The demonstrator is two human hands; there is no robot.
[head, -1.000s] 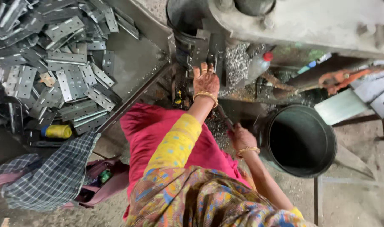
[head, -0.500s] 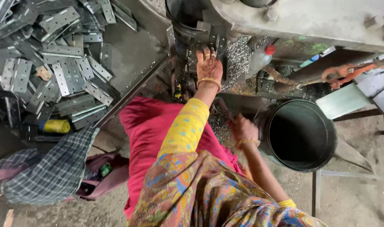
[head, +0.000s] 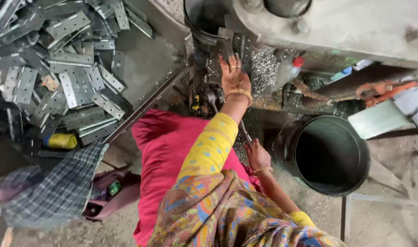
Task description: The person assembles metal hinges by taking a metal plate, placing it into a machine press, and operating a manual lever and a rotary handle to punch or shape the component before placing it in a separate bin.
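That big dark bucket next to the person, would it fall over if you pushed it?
The dark metal bucket probably would not tip easily: it looks wide and stands upright on the floor. It looks empty, so it may slide or scrape instead. Its metal walls should feel stiff, not floppy.

right hand (head: 257, 155) dropped lower, away from press; left hand (head: 235, 78) shifted slightly.

A metal workshop: heaped punched steel plates (head: 67, 87), a heavy press machine (head: 337, 27), scattered swarf (head: 264, 68).
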